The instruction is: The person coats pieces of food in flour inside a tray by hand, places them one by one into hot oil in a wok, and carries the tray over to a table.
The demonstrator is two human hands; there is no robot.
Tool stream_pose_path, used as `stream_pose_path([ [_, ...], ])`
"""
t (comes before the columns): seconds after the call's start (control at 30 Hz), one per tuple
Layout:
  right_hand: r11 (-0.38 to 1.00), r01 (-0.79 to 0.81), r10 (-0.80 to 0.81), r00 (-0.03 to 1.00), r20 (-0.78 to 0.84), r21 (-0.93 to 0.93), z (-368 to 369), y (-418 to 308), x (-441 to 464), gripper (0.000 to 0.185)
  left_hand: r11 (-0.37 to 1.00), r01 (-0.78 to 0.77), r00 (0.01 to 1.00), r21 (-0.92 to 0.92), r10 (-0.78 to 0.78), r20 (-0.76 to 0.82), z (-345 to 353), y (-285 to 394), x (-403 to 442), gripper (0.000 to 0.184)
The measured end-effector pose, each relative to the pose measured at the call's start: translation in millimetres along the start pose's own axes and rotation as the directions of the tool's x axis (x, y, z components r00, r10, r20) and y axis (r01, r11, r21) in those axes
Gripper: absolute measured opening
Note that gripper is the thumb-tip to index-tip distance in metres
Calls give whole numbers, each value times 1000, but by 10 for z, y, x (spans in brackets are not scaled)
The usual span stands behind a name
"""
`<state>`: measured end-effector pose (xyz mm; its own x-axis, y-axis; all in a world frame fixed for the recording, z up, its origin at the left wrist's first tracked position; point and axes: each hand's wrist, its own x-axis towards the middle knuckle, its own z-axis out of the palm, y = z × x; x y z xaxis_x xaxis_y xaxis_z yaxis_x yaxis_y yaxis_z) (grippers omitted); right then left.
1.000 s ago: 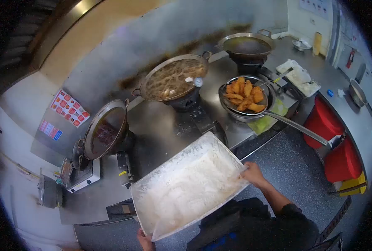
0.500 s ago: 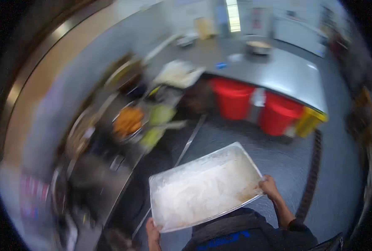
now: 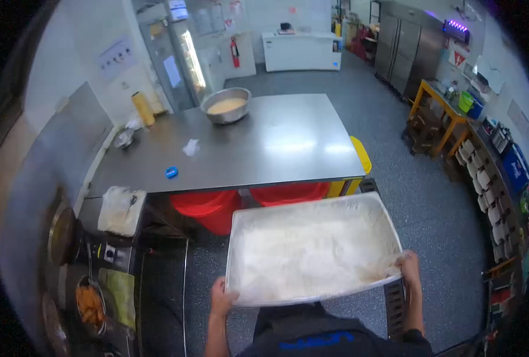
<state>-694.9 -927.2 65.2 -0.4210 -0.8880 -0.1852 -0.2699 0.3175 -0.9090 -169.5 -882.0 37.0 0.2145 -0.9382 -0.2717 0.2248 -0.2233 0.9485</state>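
A large rectangular metal tray (image 3: 238, 238) holds a layer of white powder, with a brownish patch near its right corner. My left hand (image 3: 221, 297) grips the tray's lower left corner, and my right hand (image 3: 408, 268) is closed on its right end. The tray is held in front of my body, above the floor. Just beyond its far edge stands a steel table (image 3: 282, 143), with red bins (image 3: 214, 209) beneath.
On the table are a metal bowl (image 3: 226, 106) of pale contents and a blue object (image 3: 171, 172). Fried food (image 3: 90, 304) in a strainer and a wok (image 3: 62, 235) are at left. Yellow-framed table (image 3: 422, 98) and shelving (image 3: 484, 184) stand at right.
The view has swung right, away from the woks and toward the steel table. The tray has come round with me, still held in both hands.
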Motion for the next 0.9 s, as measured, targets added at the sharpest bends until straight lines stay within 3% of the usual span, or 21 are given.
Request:
stream_pose_path([
  [0.13,990,111,-119,988,-95,-89,44,-230,1171,11,981,-186,970,60,173,172,638,468,1495,41],
  [0.2,993,95,-100,992,-81,-69,336,-645,1632,11,949,-291,949,123,270,165,760,679,2208,39],
  [0.3,987,160,-161,983,-88,-19,766,-1101,2472,8,952,-257,957,164,227,181,1106,972,3185,38],
  [0.4,983,183,-182,981,-68,8,1204,-1054,3672,8,958,-266,959,108,251,134,1367,1071,4187,37],
  [0.53,973,184,-192,980,47,138,1725,-1454,5040,8,973,-214,973,87,205,102,1653,1098,5435,37],
  [0.6,985,146,-146,989,0,96,1948,-1650,5641,8,985,-157,986,74,152,66,1811,1181,6002,39],
  [0.63,992,103,-102,995,-18,72,2109,-1678,5871,8,983,-157,987,94,153,47,1878,1251,6300,39],
  [0.67,981,64,-67,998,7,182,2262,-1621,6182,11,983,-136,990,122,131,47,1924,1271,6553,40],
  [0.8,944,78,-88,996,16,319,2664,-1812,7092,12,969,-147,989,198,147,15,2187,1398,7547,38],
  [0.9,957,43,-55,998,33,287,2846,-2067,7520,10,956,-104,991,273,124,-56,2372,1571,8025,37],
])
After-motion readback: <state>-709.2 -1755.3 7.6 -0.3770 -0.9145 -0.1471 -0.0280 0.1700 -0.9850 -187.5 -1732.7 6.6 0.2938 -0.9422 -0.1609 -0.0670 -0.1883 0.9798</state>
